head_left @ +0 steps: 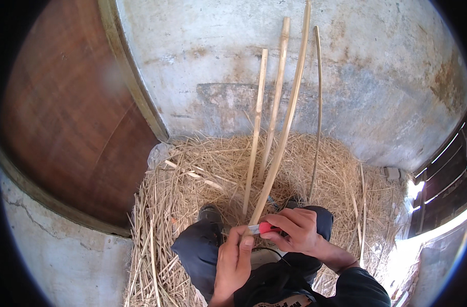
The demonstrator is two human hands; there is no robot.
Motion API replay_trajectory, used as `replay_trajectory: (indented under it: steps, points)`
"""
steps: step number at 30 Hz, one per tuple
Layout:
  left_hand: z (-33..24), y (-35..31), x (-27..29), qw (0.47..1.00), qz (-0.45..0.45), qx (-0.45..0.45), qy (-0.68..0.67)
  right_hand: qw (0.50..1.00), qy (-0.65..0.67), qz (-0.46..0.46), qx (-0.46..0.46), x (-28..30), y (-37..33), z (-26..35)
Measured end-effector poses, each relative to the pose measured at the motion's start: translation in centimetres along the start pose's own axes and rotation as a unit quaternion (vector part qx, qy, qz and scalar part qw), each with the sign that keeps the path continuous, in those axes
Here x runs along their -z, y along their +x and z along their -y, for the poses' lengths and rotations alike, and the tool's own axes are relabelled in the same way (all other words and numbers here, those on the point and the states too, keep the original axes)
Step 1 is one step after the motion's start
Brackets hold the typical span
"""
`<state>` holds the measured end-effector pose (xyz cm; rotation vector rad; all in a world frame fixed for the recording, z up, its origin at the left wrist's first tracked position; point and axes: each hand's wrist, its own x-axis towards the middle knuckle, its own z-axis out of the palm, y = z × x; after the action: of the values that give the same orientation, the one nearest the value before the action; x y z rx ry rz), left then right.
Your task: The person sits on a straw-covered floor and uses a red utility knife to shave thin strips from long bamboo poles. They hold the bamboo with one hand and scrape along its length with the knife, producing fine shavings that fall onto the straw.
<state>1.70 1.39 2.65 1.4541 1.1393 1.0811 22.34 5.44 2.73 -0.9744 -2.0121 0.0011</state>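
A long split bamboo strip [287, 123] slants up from between my knees past the pale wall. My left hand [233, 263] is closed around its near end, with the thumb on top. In my right hand [299, 230] is a red-handled utility knife [266, 227]. Its short silvery blade lies across the strip, right beside my left fingertips. How deep the blade sits in the bamboo cannot be made out. Beyond my hands, a shorter bamboo strip [257, 123] and another bamboo strip [279, 77] stand tilted toward the wall.
A thin bamboo stick [318, 102] stands to the right. Straw and shavings [192, 153] cover the ground around my dark-trousered legs [197, 245]. A stained wall [376, 61] rises ahead, a brown door panel [75, 112] is at left, and dark slats [443, 179] at right.
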Motion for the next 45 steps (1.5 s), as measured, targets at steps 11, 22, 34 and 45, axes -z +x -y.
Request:
replay_trajectory:
  steps: [11,22,34,45]
  points:
    - [-0.3,-0.2,-0.6,0.996,-0.070,-0.016,0.059,0.996,-0.069,-0.022,0.048,-0.5,1.2,0.1]
    - [0.9,-0.6,-0.1,0.999,-0.029,0.039,-0.019,0.994,-0.098,-0.024,0.048,-0.8,1.2,0.1]
    - [2.3,-2.8,-0.6,0.999,-0.014,0.024,0.034,0.983,-0.099,-0.138,-0.067,2.6,4.8,-5.8]
    - [2.3,-6.1,1.5,0.993,-0.027,0.097,0.054,0.976,-0.175,-0.114,-0.063,2.6,10.5,-14.8]
